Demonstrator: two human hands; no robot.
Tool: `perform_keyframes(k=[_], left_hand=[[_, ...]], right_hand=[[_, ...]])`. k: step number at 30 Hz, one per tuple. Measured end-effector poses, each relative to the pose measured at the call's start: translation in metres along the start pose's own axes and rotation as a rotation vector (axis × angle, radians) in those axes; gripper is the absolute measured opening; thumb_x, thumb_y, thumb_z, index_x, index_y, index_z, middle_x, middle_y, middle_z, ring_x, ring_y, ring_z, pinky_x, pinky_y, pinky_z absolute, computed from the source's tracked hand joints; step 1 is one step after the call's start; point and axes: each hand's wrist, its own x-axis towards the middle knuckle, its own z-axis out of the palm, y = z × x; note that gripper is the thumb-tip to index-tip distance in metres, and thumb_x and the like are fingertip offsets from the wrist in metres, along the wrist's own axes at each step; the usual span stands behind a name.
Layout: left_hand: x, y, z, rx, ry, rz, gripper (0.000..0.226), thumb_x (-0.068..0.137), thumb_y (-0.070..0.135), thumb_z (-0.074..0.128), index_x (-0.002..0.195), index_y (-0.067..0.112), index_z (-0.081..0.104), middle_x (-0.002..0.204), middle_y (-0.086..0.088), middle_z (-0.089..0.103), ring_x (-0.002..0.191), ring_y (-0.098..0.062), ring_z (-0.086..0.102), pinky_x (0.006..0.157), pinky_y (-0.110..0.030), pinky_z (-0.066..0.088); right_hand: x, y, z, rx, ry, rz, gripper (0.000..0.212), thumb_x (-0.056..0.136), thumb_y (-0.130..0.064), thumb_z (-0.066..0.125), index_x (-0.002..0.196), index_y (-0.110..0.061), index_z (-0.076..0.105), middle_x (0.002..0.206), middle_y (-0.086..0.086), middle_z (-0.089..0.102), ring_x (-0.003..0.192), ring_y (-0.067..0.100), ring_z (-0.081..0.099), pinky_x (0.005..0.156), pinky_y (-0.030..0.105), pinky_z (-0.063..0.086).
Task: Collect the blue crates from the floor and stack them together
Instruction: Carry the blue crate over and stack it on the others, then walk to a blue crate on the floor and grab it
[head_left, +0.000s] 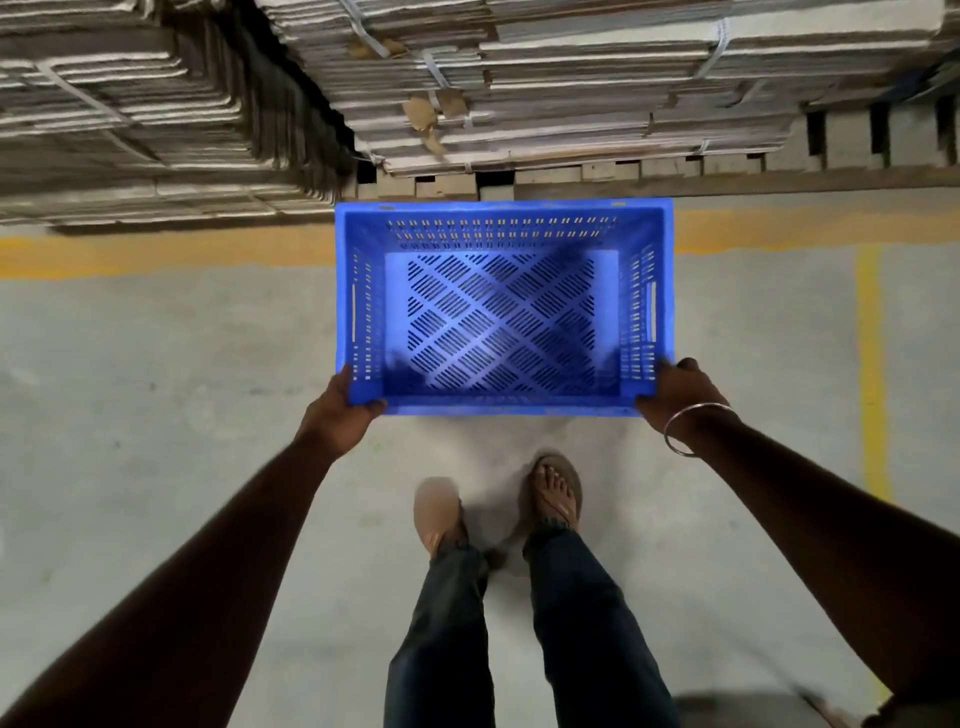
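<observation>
1. I am watching the head view, looking down: a blue crate (503, 306) is being held open side up, out in front of the person and above the grey concrete floor (156, 364).
2. The left hand (340, 410) is gripping the crate's near left corner, thumb curled over the rim.
3. The right hand (675, 397) is gripping the near right corner the same way; a metal bangle (693, 428) is sitting on that wrist.
4. The crate is empty; I am seeing its slotted base and perforated walls.
5. Beyond the far rim, bundled cardboard stacks (571, 88) are resting on a wooden pallet (675, 174).
6. A yellow floor line (156, 254) is running left to right under the crate's far part.
7. Both sandalled feet (556, 493) are showing near the crate's near edge, below it.
</observation>
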Motion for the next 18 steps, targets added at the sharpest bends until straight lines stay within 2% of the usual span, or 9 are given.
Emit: perform_keyframes(k=[2, 3, 7, 12, 16, 18], left_hand=[[-0.026, 0.007, -0.006, -0.050, 0.046, -0.016, 0.075, 0.080, 0.044, 0.073, 0.148, 0.034, 0.044, 0.131, 0.005, 0.060, 0.126, -0.019, 0.056, 0.107, -0.032, 0.042], [-0.041, 0.011, -0.010, -0.058, 0.068, -0.012, 0.072, 0.084, 0.039, 0.073, 0.149, 0.032, 0.043, 0.134, 0.000, 0.060, 0.127, -0.020, 0.055, 0.106, -0.031, 0.040], [-0.124, 0.015, -0.034, -0.041, 0.049, 0.064, 0.071, 0.087, 0.038, 0.072, 0.150, 0.034, 0.041, 0.142, -0.006, 0.057, 0.130, -0.023, 0.055, 0.104, -0.028, 0.040], [-0.233, 0.001, -0.069, -0.030, 0.053, 0.162, 0.066, 0.092, 0.033, 0.067, 0.152, 0.028, 0.039, 0.158, 0.002, 0.038, 0.144, -0.014, 0.038, 0.110, -0.017, 0.025], [-0.296, -0.030, -0.112, -0.075, 0.168, 0.139, 0.066, 0.094, 0.035, 0.065, 0.153, 0.027, 0.037, 0.160, 0.003, 0.034, 0.145, -0.012, 0.035, 0.110, -0.017, 0.023], [-0.322, -0.051, -0.134, -0.106, 0.230, 0.122, 0.066, 0.095, 0.039, 0.063, 0.154, 0.027, 0.036, 0.160, 0.004, 0.033, 0.146, -0.013, 0.033, 0.113, -0.021, 0.024]], right_hand=[[-0.029, -0.013, -0.014, -0.027, 0.016, -0.086, 0.050, 0.075, -0.037, 0.049, 0.122, -0.019, 0.053, 0.118, 0.020, 0.050, 0.108, 0.043, 0.052, 0.095, 0.046, 0.049], [-0.046, -0.021, -0.022, -0.016, 0.032, -0.125, 0.050, 0.078, -0.037, 0.052, 0.124, -0.018, 0.054, 0.120, 0.021, 0.050, 0.110, 0.044, 0.052, 0.096, 0.046, 0.048], [-0.113, -0.048, -0.048, 0.062, 0.118, -0.297, 0.056, 0.081, -0.032, 0.057, 0.131, -0.010, 0.052, 0.125, 0.024, 0.052, 0.117, 0.042, 0.050, 0.099, 0.046, 0.045], [-0.187, -0.099, -0.074, 0.088, 0.138, -0.501, 0.068, 0.086, -0.022, 0.061, 0.146, -0.004, 0.034, 0.141, 0.025, 0.045, 0.128, 0.040, 0.045, 0.104, 0.049, 0.040], [-0.236, -0.148, -0.082, -0.003, 0.119, -0.615, 0.069, 0.083, -0.029, 0.058, 0.144, -0.006, 0.035, 0.136, 0.027, 0.048, 0.120, 0.044, 0.050, 0.098, 0.053, 0.044], [-0.260, -0.177, -0.086, -0.060, 0.090, -0.688, 0.067, 0.084, -0.025, 0.060, 0.143, -0.005, 0.035, 0.139, 0.026, 0.045, 0.124, 0.042, 0.048, 0.102, 0.049, 0.042]])
